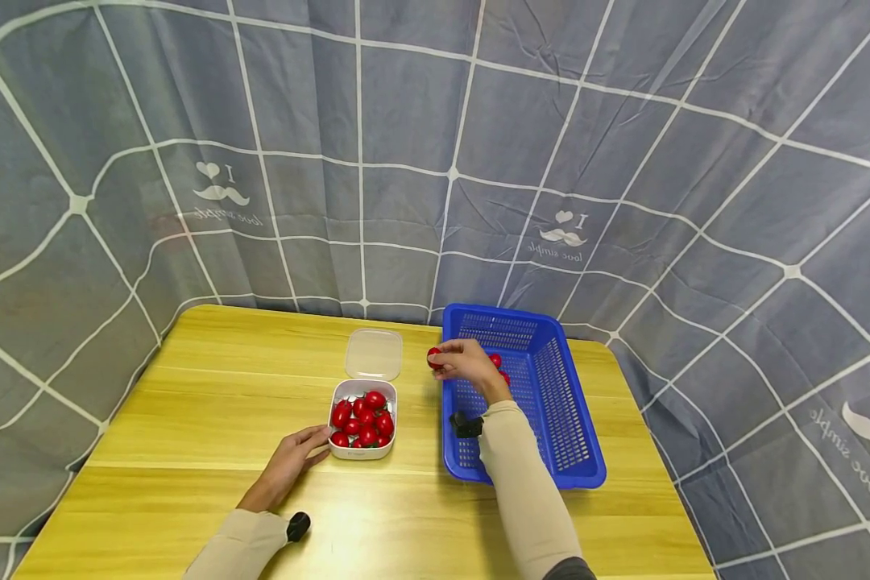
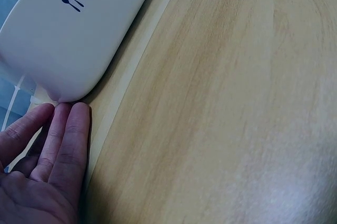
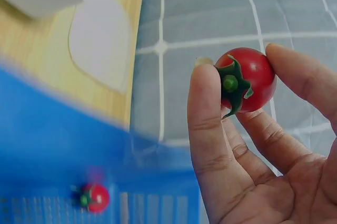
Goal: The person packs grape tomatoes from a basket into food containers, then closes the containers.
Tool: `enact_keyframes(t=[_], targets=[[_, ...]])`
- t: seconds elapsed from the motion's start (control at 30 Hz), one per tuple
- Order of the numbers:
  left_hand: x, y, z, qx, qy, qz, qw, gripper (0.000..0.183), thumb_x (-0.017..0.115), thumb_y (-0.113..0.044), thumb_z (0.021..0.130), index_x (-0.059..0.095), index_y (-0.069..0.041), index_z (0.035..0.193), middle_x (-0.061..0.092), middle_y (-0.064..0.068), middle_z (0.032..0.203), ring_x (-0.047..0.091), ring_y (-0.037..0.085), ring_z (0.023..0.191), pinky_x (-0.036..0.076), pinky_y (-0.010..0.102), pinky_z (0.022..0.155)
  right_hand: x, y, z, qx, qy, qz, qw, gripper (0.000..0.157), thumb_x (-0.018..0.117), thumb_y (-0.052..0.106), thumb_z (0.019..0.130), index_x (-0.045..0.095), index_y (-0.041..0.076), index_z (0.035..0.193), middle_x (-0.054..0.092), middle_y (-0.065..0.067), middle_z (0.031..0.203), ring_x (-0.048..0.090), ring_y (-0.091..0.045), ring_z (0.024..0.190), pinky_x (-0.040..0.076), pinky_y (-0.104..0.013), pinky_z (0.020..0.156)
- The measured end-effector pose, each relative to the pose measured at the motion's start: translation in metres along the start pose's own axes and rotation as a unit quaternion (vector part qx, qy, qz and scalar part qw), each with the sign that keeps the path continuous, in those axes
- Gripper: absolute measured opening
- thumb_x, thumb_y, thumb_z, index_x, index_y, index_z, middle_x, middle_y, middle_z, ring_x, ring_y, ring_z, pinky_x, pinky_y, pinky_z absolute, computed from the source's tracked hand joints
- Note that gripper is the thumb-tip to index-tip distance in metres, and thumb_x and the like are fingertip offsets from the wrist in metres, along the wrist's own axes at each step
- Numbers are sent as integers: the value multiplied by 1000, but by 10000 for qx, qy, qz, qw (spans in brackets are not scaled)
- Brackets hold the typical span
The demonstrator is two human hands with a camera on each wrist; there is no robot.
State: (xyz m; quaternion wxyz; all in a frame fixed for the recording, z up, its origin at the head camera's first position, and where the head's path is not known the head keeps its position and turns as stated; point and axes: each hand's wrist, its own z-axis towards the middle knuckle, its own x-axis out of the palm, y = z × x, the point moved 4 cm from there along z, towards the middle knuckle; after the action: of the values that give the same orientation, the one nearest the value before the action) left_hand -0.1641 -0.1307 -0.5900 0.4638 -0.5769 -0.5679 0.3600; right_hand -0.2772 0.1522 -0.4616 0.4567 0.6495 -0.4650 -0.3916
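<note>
My right hand [image 1: 466,365] pinches a red cherry tomato [image 3: 248,79] with a green calyx between thumb and fingers, above the left rim of the blue basket [image 1: 580,403]. In the right wrist view another tomato [image 3: 97,198] lies in the basket. A white square container [image 1: 360,453] holds several cherry tomatoes [image 1: 367,435] at the middle of the table. The fingertips of my left hand [image 1: 290,463] touch the lower left corner of this container; in the left wrist view those fingers [image 2: 68,145] are nearly straight against its wall.
A translucent lid [image 1: 374,354] lies flat on the wooden table [image 1: 210,403], just behind the container. A grey checked curtain [image 1: 406,201] hangs along the table's back and sides. The basket's raised walls stand at the right of the table.
</note>
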Motion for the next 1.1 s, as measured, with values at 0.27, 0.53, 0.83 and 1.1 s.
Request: enact_keyframes(t=[0.27,0.53,0.83,1.1], targets=[[1,1,-1,17,-31,10,10000,55,52,-24,101,39,15,137,40,28,142,39,36,132,49,32,101,40,-7,1,242,327,-65,9992,27,66,-3,88,58,-15,110,67,-12,81,64,-15,60,62,-30,64],[0,0,-1,54,13,3,10000,56,52,-25,101,38,15,137,39,29,143,38,37,133,48,33,103,75,-21,6,367,525,-160,9978,23,67,-3,87,61,-12,106,70,-19,85,64,-14,57,62,-32,64],[0,0,0,61,1,-23,10000,54,52,-23,101,39,16,136,41,28,141,40,36,132,49,33,102,105,-38,8,376,472,-129,9981,10,68,-3,85,62,-9,91,69,-27,91,63,-13,53,61,-28,57],[0,0,0,81,-12,-17,10000,56,53,-26,100,41,16,136,42,29,141,39,37,132,49,35,102,117,-45,10,381,215,-229,9988,12,73,-1,82,63,-7,85,68,-17,76,61,-13,48,60,-25,51]])
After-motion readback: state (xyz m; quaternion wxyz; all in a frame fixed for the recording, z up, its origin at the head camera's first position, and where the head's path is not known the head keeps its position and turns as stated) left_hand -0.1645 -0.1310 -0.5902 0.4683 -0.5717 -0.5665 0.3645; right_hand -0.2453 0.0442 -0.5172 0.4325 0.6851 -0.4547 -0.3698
